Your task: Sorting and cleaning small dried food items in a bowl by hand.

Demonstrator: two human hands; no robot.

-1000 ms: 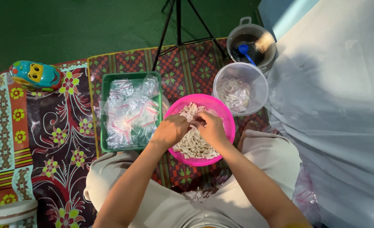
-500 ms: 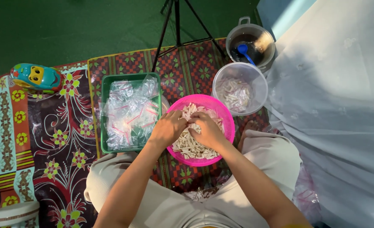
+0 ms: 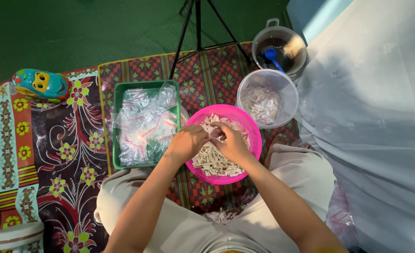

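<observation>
A pink perforated basket [image 3: 253, 137] sits on the mat in front of my knees, filled with pale stick-shaped pieces [image 3: 211, 161]. Both hands are over it. My left hand [image 3: 187, 142] and my right hand [image 3: 231, 140] meet at the fingertips above the pile, pinching a small pale piece between them. Left of the basket a green tray [image 3: 118, 122] holds several small clear plastic bags [image 3: 144, 124].
A clear round tub [image 3: 287, 91] with more pale pieces stands behind the basket, a grey pot [image 3: 263, 40] with a blue spoon [image 3: 274, 57] beyond it. A tripod [image 3: 195, 33], a toy car [image 3: 41, 85], a white cloth [image 3: 376, 117] at right, a white lid [image 3: 16, 235].
The hands have stayed over the basket with small finger movements; the fingertips have drawn closer together around a piece.
</observation>
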